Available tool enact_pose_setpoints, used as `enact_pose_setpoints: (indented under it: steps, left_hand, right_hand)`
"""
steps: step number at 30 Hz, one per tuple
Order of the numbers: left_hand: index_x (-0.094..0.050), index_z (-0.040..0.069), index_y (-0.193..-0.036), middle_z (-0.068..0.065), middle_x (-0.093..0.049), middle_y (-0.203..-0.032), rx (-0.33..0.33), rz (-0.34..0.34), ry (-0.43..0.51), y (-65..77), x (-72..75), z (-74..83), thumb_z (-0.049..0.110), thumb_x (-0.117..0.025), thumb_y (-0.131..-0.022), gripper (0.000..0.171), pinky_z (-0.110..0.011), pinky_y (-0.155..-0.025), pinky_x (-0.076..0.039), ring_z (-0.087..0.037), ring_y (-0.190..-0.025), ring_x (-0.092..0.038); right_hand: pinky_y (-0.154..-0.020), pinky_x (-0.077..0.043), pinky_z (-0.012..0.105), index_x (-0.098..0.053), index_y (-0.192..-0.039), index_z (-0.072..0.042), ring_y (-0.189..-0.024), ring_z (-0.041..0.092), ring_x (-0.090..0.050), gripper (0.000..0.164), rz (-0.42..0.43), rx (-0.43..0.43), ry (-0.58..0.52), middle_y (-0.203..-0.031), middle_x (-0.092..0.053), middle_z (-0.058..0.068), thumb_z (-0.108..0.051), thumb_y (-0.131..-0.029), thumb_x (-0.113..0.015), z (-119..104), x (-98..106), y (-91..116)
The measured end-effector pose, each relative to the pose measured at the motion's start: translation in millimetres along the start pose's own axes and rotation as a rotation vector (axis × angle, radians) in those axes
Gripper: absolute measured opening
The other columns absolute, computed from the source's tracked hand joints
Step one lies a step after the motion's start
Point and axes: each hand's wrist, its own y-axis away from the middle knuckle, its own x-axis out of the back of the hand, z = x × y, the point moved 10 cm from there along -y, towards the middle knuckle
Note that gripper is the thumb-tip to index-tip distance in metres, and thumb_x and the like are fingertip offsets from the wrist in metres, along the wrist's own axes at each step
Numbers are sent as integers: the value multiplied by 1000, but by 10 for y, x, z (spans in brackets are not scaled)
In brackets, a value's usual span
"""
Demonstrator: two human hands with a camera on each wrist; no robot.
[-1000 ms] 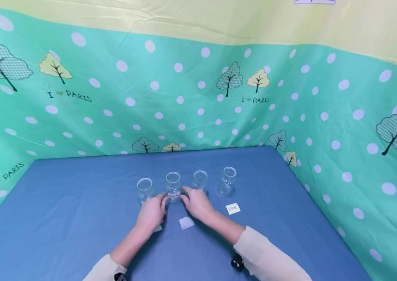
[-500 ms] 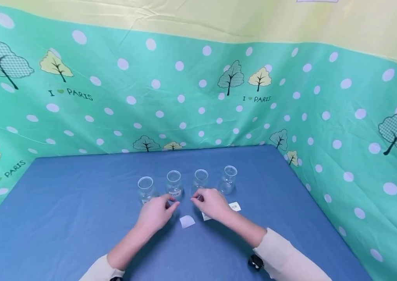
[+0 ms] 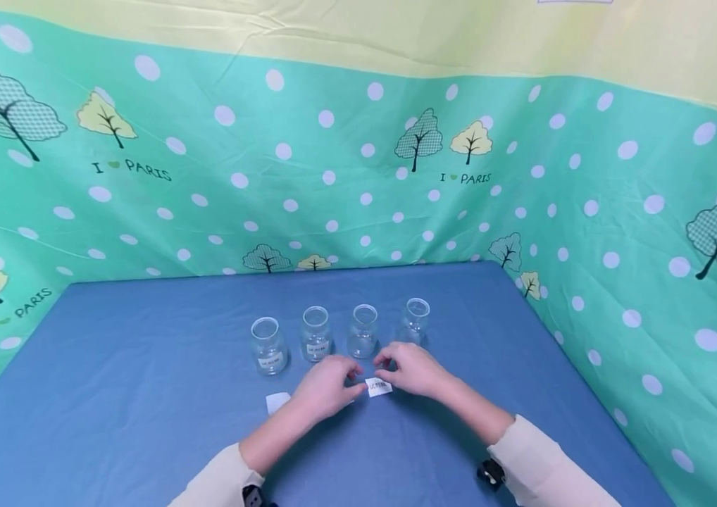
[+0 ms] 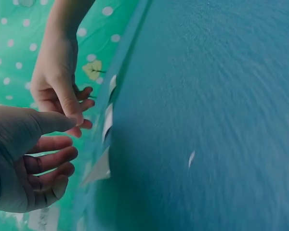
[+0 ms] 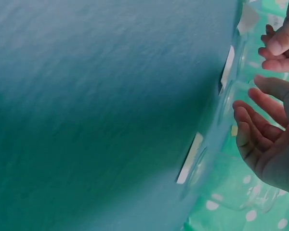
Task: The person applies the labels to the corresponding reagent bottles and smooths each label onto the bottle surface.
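Note:
Clear glass jars stand in a row in the head view. The leftmost jar (image 3: 268,350) and the second jar (image 3: 317,338) carry white labels with writing on their fronts. No label shows on the third jar (image 3: 363,334) or the rightmost jar (image 3: 414,320). A written label (image 3: 379,386) lies on the cloth between the two hands. Just left of it is my left hand (image 3: 328,387), with loosely bent fingers and nothing held. My right hand (image 3: 414,370) hovers at the label's right, fingers loosely curved; the right wrist view shows no object in its fingers (image 5: 245,122).
A blank white slip (image 3: 277,401) lies on the blue cloth (image 3: 162,366) left of the left forearm. Another slip is mostly covered by the left hand. A small white scrap (image 4: 191,159) shows in the left wrist view. Polka-dot curtain (image 3: 333,162) encloses the back and right.
Both hands have left the second jar's label and moved right, to either side of the loose written label. The leftmost jar's label and the slip at left are now uncovered.

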Motion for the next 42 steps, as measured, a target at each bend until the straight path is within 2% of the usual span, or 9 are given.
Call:
enact_pose_setpoints:
  steps: [7,11,17,21,29,34,39,42]
  left_hand:
    - [-69,13,-89,2,-60,-79,20,-54,-76,-84,-206,-22,30,-76,-74,24,-32,-66,-46,-17,-80,-56]
    - [-69,13,-90,2,-58,-80,40,-72,-106,-99,-278,-68,32,-78,-72,27,-33,-65,-45,-16,-78,-53]
    - [-70,11,-91,-1,-58,-83,37,-64,-113,-113,-280,-62,30,-77,-73,27,-34,-66,-46,-18,-78,-53]
    - [-70,11,-89,-1,-57,-82,19,-52,-125,-115,-260,-26,30,-77,-73,26,-34,-65,-46,-19,-77,-53]
    - [-69,14,-89,2,-57,-82,44,-75,-123,-115,-320,-66,34,-75,-74,25,-33,-65,-45,-17,-77,-53]
    - [-69,15,-89,4,-58,-81,13,-37,-69,-94,-246,-66,32,-74,-76,22,-31,-65,-45,-14,-77,-54]
    - [-68,13,-93,1,-61,-85,-40,24,52,-61,-69,-46,27,-73,-78,22,-31,-70,-48,-15,-79,-58]
    - [-68,13,-97,1,-61,-87,-35,33,130,-44,16,-65,26,-72,-80,22,-28,-69,-48,-15,-77,-57]
  right_hand:
    - [-71,-47,28,-70,-97,-14,-83,15,-59,18,-103,6,49,-92,-64,-2,-22,-81,-71,87,-133,56]
    - [-71,-47,28,-70,-98,-14,-81,13,-57,22,-122,6,87,-91,-61,-2,-25,-79,-73,105,-164,64]
    - [-65,-43,26,-70,-100,-13,-74,10,-50,27,-155,-16,134,-87,-54,-4,-28,-78,-74,142,-187,71]
    - [-63,-41,25,-70,-98,-14,-71,9,-48,25,-166,-26,133,-85,-52,-3,-29,-78,-74,146,-187,78]
    - [-64,-41,25,-70,-94,-14,-71,9,-48,20,-158,-27,104,-84,-51,-3,-27,-78,-74,147,-195,91]
    - [-64,-41,23,-70,-93,-13,-71,9,-48,18,-116,-7,42,-83,-53,-3,-24,-79,-73,143,-162,96]
    - [-64,-41,20,-71,-94,-14,-73,15,-53,16,-59,16,-42,-84,-56,-1,-22,-79,-72,106,-47,96]
    - [-64,-42,19,-70,-95,-15,-75,17,-54,16,-40,22,-68,-86,-57,-1,-23,-81,-71,69,20,91]
